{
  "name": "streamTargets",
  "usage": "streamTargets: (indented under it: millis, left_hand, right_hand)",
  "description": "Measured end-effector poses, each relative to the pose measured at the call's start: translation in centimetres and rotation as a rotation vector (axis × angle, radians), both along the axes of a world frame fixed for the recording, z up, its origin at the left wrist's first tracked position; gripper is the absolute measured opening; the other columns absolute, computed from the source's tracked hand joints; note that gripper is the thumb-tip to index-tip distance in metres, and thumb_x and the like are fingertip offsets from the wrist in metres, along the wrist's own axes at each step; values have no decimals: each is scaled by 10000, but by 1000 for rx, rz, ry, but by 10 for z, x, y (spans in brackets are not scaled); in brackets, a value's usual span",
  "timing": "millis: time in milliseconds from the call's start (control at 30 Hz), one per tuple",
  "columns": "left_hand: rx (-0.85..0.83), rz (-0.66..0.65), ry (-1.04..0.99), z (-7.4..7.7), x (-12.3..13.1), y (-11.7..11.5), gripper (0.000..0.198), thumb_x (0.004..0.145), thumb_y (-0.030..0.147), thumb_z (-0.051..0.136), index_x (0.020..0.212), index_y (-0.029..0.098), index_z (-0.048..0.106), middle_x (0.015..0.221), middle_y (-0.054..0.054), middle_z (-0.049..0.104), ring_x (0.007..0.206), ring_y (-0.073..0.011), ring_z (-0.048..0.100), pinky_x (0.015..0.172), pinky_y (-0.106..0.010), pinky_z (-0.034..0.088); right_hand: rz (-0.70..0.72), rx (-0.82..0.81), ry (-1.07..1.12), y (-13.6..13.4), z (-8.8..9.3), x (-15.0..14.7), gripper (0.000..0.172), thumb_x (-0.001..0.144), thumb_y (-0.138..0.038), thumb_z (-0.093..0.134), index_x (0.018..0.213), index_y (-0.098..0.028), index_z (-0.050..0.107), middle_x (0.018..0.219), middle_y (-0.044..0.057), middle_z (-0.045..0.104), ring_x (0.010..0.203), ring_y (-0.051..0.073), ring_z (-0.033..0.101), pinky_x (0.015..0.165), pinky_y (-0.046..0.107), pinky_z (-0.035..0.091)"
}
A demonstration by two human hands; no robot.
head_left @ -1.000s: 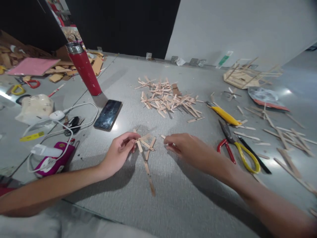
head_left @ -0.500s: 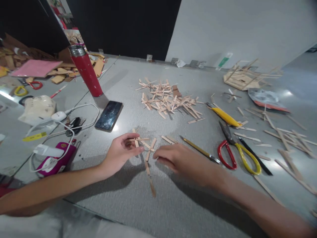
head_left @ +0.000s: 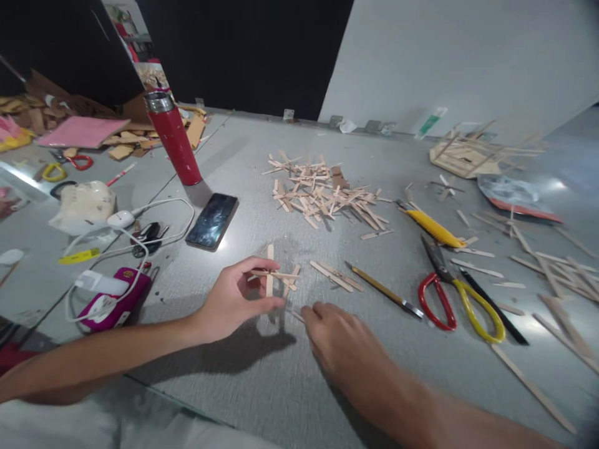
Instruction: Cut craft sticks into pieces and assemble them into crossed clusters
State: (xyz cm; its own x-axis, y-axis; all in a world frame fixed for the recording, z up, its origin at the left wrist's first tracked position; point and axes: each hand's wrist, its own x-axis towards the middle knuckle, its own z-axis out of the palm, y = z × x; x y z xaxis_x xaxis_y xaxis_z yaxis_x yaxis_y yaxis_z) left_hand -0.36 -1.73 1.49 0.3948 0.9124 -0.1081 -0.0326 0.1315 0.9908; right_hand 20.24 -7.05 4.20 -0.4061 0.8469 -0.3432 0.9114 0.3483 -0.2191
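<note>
My left hand (head_left: 243, 293) is closed with thumb and fingers around a small joined piece of thin wooden sticks (head_left: 270, 284), held over the grey table. Crossed sticks stick out of it to the right. My right hand (head_left: 344, 346) lies low over the table just right of it, fingers curled together around the end of a thin wooden stick (head_left: 296, 316), whose far end points at the left fingertips. Its lower part is hidden by the hand. Several loose sticks (head_left: 337, 275) lie beyond the right hand, and a yellow craft knife (head_left: 384, 290) is beside them.
A heap of short sticks (head_left: 327, 193) lies mid-table. Right are scissors (head_left: 440, 280), a yellow cutter (head_left: 435, 227), longer strips and a wooden frame (head_left: 468, 156). Left stand a red bottle (head_left: 174, 140), a phone (head_left: 213, 221), keys (head_left: 147, 237) and a purple power bank (head_left: 116, 296) with cables.
My left hand has lifted and tilted the joined sticks. My right hand has moved down toward me, with its fingers now at the lower stick. The view has shifted slightly.
</note>
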Motion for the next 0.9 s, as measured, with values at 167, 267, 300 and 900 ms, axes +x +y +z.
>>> streamTargets:
  millis: [167, 267, 300, 900]
  left_hand:
    - [-39, -130, -48, 6, -1, -1, 471, 678, 236, 936, 1106, 173, 749, 971, -44, 653, 813, -149, 580, 799, -279, 499]
    - [-84, -234, -64, 8, -2, -1, 461, 655, 227, 945, 1075, 175, 763, 1048, -58, 660, 870, -158, 605, 847, -284, 502]
    - [-98, -270, -67, 8, -2, -1, 468, 641, 229, 953, 1066, 172, 765, 1044, -55, 658, 872, -157, 606, 851, -284, 503]
    - [-70, -343, -134, 2, -1, -2, 461, 646, 199, 958, 1065, 166, 769, 1091, -66, 665, 948, -173, 624, 896, -307, 506]
  right_hand:
    - [-250, 271, 348, 36, 13, 34, 186, 981, -135, 496, 877, -192, 641, 846, 87, 703, 716, 222, 662, 642, 341, 476]
    - [-349, 142, 931, 52, 10, 37, 152, 983, -347, 621, 919, -212, 649, 836, 47, 721, 705, 196, 702, 658, 320, 568]
    - [-379, 111, 1095, 54, 6, 33, 178, 961, -388, 664, 927, -213, 657, 837, 40, 728, 714, 194, 718, 669, 320, 597]
    - [-464, 200, 1216, 35, -20, 7, 101, 877, -301, 775, 862, -201, 772, 769, 36, 786, 648, 167, 731, 592, 256, 592]
